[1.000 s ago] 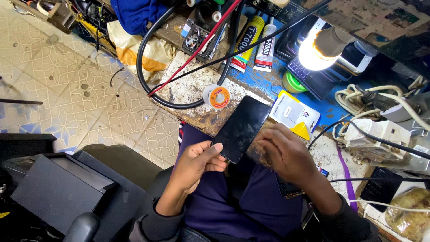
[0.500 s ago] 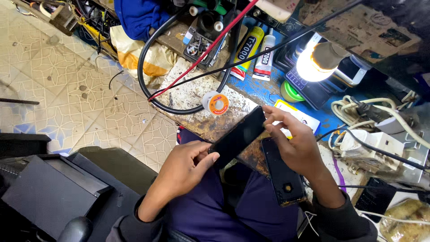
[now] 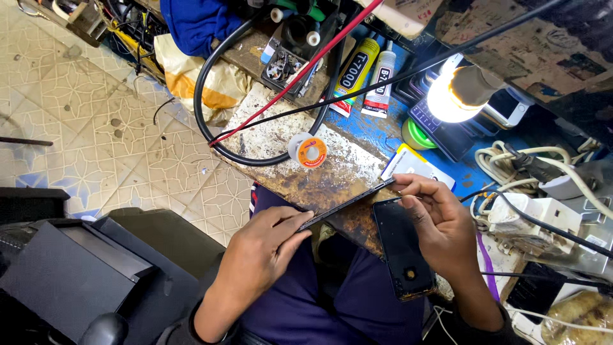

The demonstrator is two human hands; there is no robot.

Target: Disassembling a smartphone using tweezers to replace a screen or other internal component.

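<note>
My left hand (image 3: 262, 255) grips the near end of a thin black phone screen panel (image 3: 348, 203), seen edge-on over the rusty bench edge. My right hand (image 3: 440, 220) pinches the panel's far end with thumb and forefinger. Under my right palm a black phone body (image 3: 402, 255) lies flat on the bench beside my lap, a small hole near its lower end. The two parts are apart, meeting only near my right fingers.
A small solder spool (image 3: 308, 151) sits on the worn bench (image 3: 332, 179). Two glue tubes (image 3: 354, 73), a lit lamp bulb (image 3: 447, 99), a white card (image 3: 412, 167), black and red cables (image 3: 268, 108), a power strip (image 3: 549, 220) with plugs. Black case (image 3: 70, 275) at left on tiled floor.
The screen panel has tilted from nearly face-up to edge-on. The phone body has come free beneath it and now lies under my right hand. Both hands kept hold of the panel.
</note>
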